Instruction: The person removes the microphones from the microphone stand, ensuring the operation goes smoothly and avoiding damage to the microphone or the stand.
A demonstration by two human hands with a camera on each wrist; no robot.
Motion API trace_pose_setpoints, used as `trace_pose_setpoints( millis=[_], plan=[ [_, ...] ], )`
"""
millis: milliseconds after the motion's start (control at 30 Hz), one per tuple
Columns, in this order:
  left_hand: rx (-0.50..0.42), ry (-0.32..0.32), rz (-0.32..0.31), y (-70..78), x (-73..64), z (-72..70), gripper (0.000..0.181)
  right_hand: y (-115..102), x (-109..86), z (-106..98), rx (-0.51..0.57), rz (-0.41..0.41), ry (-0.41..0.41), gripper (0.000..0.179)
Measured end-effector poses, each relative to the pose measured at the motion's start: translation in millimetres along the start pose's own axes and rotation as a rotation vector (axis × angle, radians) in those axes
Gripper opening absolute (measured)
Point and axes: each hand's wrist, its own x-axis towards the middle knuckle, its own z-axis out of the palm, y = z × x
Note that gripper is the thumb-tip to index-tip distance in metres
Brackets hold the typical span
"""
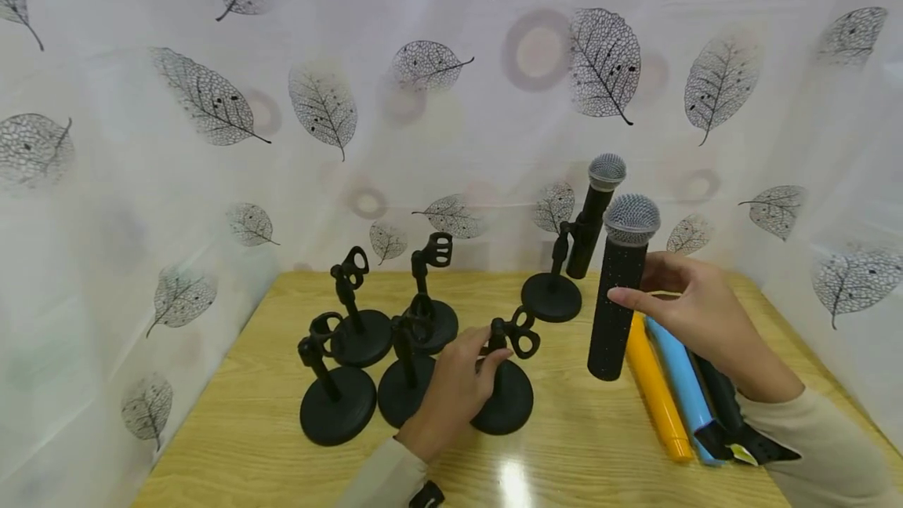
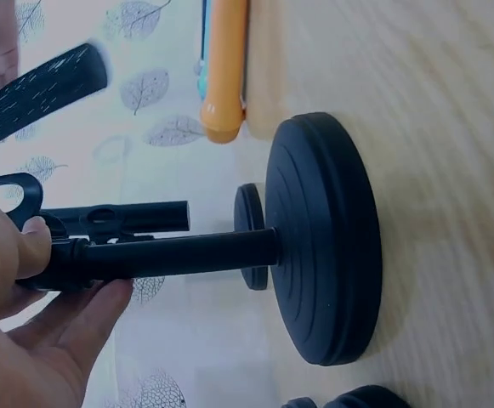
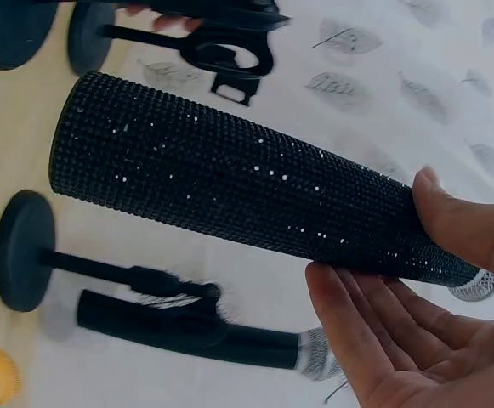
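My right hand [image 1: 694, 312] holds a black microphone [image 1: 615, 312] upright, thumb on one side and fingers on the other. Its handle is covered in small glittering studs, as the right wrist view shows, and a silver mesh head tops it. With thumb and fingers my left hand [image 1: 455, 382] grips the upper post of a black desktop microphone stand [image 2: 178, 255]. That stand's round base [image 1: 511, 402] is on the table, and its ring-shaped clip [image 1: 522, 333] sticks out past the fingers. Behind, a second black microphone [image 1: 587, 234] leans in the clip of another stand [image 1: 552, 298].
Several more black stands with bare clips, one nearest the front left [image 1: 339, 410], are grouped left of my left hand. An orange handle [image 1: 656, 394], a blue handle [image 1: 680, 382] and a black one lie under my right forearm. A leaf-print curtain [image 1: 451, 147] encloses the wooden table [image 1: 247, 414].
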Motion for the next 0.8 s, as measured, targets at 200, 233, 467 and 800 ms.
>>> trace_pose_setpoints(
  millis=[200, 233, 467, 800],
  plan=[
    [0.021, 0.033, -0.042, -2.7, 10.1, 5.3, 0.022, 24.6, 0.4, 12.4, -0.006, 0.056, -0.063, 0.058],
    [0.028, 0.034, -0.048, -3.3, 11.4, 6.1, 0.023, 28.4, 0.3, 14.2, -0.006, 0.066, -0.074, 0.060],
    [0.087, 0.035, -0.086, -6.4, 23.0, 10.2, 0.031, 53.1, 0.6, 28.5, -0.007, 0.098, -0.120, 0.067],
    [0.135, 0.073, -0.102, -15.4, 41.7, 17.1, 0.028, 77.4, 2.6, 44.3, -0.051, 0.138, -0.201, 0.071]
  ],
)
